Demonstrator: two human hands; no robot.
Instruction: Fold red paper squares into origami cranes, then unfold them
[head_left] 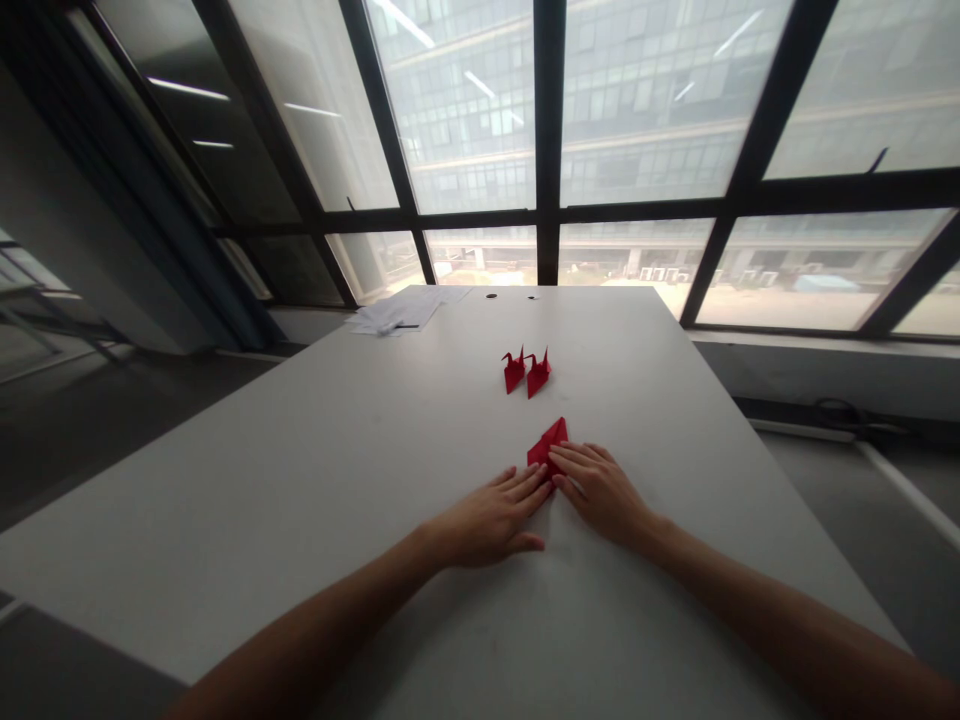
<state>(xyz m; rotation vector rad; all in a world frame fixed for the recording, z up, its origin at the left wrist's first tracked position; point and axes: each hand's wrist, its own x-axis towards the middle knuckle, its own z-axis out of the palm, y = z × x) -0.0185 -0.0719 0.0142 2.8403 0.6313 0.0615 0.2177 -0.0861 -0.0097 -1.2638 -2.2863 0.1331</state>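
Currently, left hand (489, 520): laid flat, unclenched
Right hand (604, 494): stretched out, unclenched
Pointed red folded paper (550, 438): touched by both

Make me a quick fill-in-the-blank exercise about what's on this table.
1. On the table, the number of origami cranes is ____.
2. The left hand and right hand both touch folded paper coloured ____.
3. From the wearer's viewpoint, white sheets lie toward the table's far ____ corner.
Missing words: two; red; left.
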